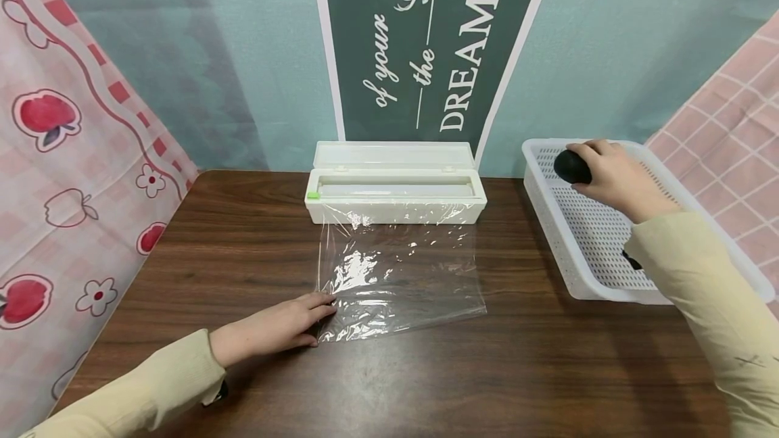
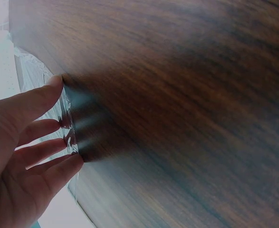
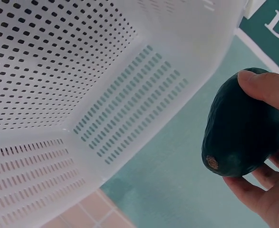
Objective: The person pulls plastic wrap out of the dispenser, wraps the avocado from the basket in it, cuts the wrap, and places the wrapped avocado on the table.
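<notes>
My right hand (image 1: 627, 178) grips a dark avocado (image 1: 572, 166) above the far part of a white perforated basket (image 1: 548, 222). In the right wrist view, the avocado (image 3: 241, 126) shows a brown stem scar, with the thumb on one side and fingers beneath. A sheet of clear plastic wrap (image 1: 402, 276) lies on the table, drawn out from a white wrap dispenser (image 1: 395, 213) whose lid stands raised. My left hand (image 1: 274, 326) rests at the sheet's near left corner. Its spread fingertips (image 2: 75, 161) touch the film's edge in the left wrist view.
The brown wooden table (image 1: 243, 249) reaches back to a teal curtain (image 1: 255, 53) with a dark green printed panel (image 1: 426, 46). Patterned pink cloths (image 1: 79, 154) hang at both sides. The basket stands at the table's right, and the dispenser at the back middle.
</notes>
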A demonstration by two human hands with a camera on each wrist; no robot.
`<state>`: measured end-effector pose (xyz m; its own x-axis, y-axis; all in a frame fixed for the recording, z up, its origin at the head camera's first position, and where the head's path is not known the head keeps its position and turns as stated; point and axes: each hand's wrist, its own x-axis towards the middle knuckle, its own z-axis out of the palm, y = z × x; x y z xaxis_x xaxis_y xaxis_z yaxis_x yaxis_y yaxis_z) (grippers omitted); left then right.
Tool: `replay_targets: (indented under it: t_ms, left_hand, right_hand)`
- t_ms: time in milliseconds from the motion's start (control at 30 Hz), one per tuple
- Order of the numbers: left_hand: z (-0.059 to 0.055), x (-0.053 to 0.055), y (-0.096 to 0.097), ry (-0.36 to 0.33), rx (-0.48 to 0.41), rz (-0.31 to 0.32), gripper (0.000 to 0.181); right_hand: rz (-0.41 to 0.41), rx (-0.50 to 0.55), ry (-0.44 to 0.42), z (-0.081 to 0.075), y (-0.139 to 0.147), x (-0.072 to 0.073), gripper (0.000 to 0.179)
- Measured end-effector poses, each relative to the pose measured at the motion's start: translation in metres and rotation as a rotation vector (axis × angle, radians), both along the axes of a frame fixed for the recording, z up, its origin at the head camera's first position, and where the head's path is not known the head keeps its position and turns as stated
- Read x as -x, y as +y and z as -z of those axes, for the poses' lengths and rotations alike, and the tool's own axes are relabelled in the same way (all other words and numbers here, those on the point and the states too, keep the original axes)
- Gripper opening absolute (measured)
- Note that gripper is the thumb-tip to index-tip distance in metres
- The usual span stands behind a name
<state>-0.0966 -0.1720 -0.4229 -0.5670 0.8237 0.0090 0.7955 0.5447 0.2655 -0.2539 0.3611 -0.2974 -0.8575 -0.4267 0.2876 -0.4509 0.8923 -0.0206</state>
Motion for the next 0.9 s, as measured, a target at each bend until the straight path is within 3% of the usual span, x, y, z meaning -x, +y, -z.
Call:
replay_targets:
  t_ms: [300,700,900]
  left_hand:
    - [0.001,0.000,0.000,0.004,0.003,0.004,0.055]
    - [0.002,-0.001,-0.001,0.001,0.006,0.000,0.056]
    - [0.002,-0.001,-0.002,0.007,0.004,0.002,0.056]
  right_hand:
    - [-0.036,-0.005,0.012,-0.002,-0.015,-0.008,0.068]
    - [-0.143,-0.004,0.076,-0.004,-0.040,-0.016,0.065]
    - [-0.152,-0.007,0.060,-0.004,-0.048,-0.021,0.065]
